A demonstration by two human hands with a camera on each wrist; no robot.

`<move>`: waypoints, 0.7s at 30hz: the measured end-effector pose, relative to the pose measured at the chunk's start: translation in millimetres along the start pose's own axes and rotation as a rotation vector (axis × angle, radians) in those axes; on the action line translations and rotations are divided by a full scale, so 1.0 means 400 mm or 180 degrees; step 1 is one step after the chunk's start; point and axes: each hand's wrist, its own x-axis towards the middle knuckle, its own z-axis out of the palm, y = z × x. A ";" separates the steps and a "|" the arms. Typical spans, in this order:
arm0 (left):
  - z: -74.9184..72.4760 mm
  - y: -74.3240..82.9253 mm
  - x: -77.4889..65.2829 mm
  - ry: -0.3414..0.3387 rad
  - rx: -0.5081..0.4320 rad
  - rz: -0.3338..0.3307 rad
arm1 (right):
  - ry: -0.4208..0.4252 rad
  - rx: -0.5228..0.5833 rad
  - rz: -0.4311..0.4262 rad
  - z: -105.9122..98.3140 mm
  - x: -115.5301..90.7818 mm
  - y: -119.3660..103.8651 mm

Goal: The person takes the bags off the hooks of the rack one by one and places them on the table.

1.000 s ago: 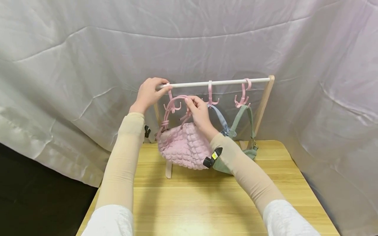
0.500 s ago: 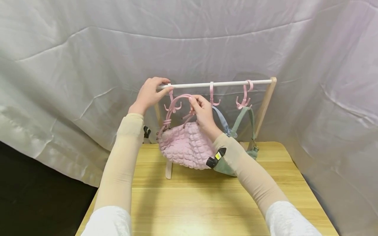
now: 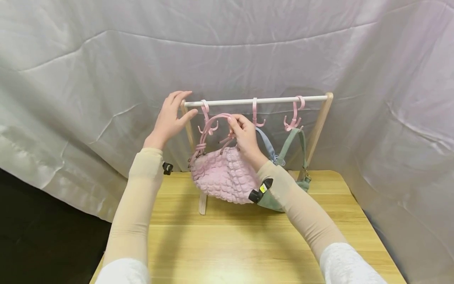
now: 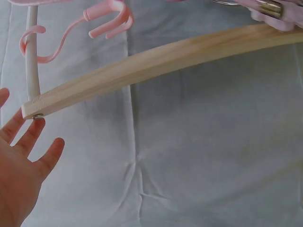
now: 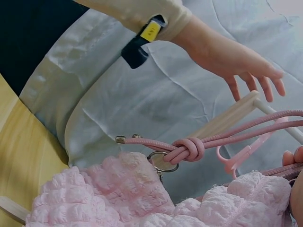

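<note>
Left hand (image 3: pixel 168 121) lifted off smooth rod (image 3: pixel 230 102), fingers (image 4: pixel 31 137) spread — right hand (image 3: pixel 244 136) pinching cord handle (image 3: pixel 220 115) of puckered bag (image 3: pixel 224 175).

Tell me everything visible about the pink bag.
The pink bag has a puffy, puckered, cloth-like body and a leathery-looking double-cord handle, tied in a knot beside a metal ring. The right hand pinches the handle's top, holding the bag before the leftmost pink hook. It partly hides the green bag; whether it touches either is unclear.
</note>
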 end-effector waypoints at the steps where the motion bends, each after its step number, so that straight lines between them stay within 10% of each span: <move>1: -0.001 -0.002 -0.008 0.0042 0.0006 0.0026 | -0.0005 0.0008 0.0011 -0.001 0.000 0.000; 21: 0.097 -0.057 -0.199 0.0460 -0.0112 0.0228 | -0.0003 -0.0019 -0.0086 0.010 -0.015 -0.007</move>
